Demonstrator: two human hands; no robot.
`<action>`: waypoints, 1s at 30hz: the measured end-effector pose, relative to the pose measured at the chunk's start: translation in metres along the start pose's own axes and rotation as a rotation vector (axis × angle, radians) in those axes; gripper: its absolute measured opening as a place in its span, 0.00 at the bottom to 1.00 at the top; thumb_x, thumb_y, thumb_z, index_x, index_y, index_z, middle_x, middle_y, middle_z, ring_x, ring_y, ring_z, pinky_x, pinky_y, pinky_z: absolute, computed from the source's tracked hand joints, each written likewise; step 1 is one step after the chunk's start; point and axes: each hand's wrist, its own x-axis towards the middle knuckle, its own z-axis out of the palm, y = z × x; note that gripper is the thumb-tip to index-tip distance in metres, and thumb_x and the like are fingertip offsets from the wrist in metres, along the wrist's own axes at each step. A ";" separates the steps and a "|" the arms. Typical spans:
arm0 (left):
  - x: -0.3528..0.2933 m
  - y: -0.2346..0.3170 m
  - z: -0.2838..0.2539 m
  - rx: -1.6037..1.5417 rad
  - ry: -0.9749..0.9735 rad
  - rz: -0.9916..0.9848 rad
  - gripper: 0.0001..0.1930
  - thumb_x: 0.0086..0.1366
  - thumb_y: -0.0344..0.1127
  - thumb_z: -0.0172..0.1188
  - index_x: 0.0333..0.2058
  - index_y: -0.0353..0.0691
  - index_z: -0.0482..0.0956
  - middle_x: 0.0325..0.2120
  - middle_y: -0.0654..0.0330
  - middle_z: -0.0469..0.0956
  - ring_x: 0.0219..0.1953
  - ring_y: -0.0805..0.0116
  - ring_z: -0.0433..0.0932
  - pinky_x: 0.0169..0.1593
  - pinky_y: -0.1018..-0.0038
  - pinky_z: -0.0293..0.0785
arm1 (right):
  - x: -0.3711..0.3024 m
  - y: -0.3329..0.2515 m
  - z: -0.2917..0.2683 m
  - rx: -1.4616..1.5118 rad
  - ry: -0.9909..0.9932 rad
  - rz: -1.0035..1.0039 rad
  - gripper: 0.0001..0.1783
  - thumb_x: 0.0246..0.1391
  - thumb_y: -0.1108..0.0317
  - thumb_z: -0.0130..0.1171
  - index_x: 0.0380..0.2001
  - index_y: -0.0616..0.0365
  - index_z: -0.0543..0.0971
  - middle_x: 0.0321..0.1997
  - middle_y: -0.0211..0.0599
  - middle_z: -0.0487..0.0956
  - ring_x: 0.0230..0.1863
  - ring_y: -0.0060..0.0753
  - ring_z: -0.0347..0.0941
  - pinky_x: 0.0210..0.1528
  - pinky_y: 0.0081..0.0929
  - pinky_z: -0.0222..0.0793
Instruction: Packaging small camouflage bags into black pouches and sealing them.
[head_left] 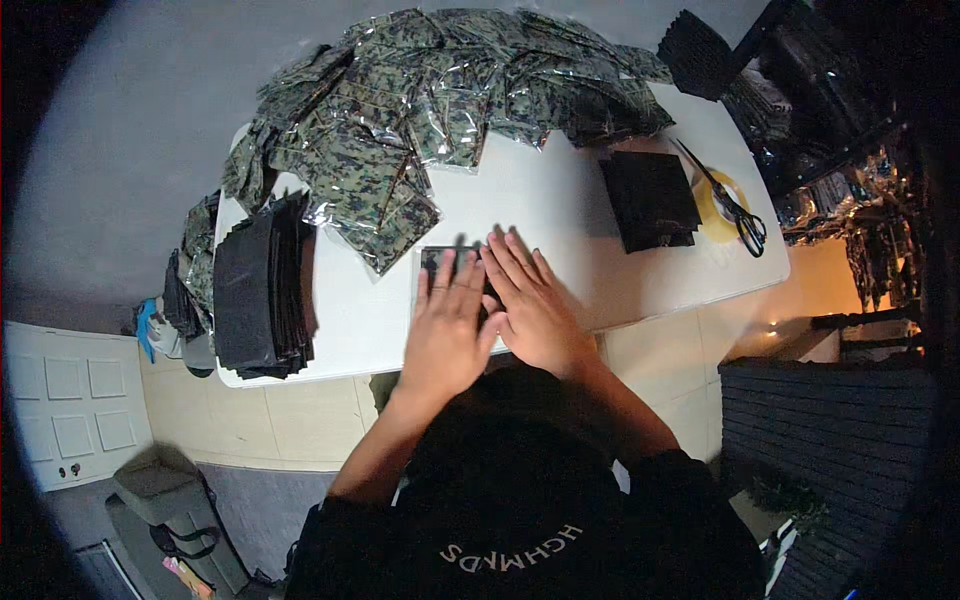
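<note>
Near the front edge of the white table point(560, 215), both my hands lie flat on a small dark rectangular packet point(432, 257), which seems to have a clear plastic border. My left hand point(447, 325) covers its left part, fingers stretched forward. Over the right part rests my right hand point(537, 310), fingers spread, its thumb close to the left hand. Most of the packet is hidden under my palms. Just beyond my left hand is a folded camouflage piece in a clear plastic bag point(385, 232), at the near end of a large heap.
Bagged camouflage pieces point(450, 75) are heaped along the far edge. A tall stack of black folded cloth point(258, 290) stands at left. Toward the right lie a smaller black stack point(650, 200), a tape roll point(708, 212) and black-handled scissors point(740, 222).
</note>
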 end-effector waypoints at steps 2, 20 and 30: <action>-0.002 -0.001 0.013 0.041 -0.033 0.002 0.39 0.79 0.53 0.54 0.76 0.28 0.64 0.77 0.40 0.64 0.82 0.39 0.56 0.81 0.37 0.44 | -0.002 0.001 0.007 -0.004 -0.005 -0.004 0.40 0.70 0.58 0.56 0.79 0.66 0.64 0.87 0.54 0.57 0.88 0.55 0.48 0.85 0.59 0.45; 0.001 -0.006 0.019 0.091 -0.053 -0.035 0.46 0.76 0.60 0.56 0.79 0.31 0.58 0.80 0.41 0.58 0.83 0.43 0.55 0.82 0.36 0.40 | -0.007 0.002 0.023 -0.088 0.032 0.051 0.37 0.72 0.55 0.53 0.78 0.63 0.67 0.87 0.48 0.58 0.89 0.48 0.49 0.87 0.54 0.38; 0.000 -0.015 0.016 0.100 -0.075 -0.069 0.47 0.77 0.59 0.56 0.79 0.27 0.54 0.82 0.40 0.52 0.84 0.38 0.49 0.82 0.39 0.41 | -0.008 0.002 0.022 -0.103 -0.005 0.045 0.39 0.73 0.55 0.53 0.80 0.64 0.64 0.88 0.49 0.57 0.89 0.50 0.48 0.87 0.55 0.38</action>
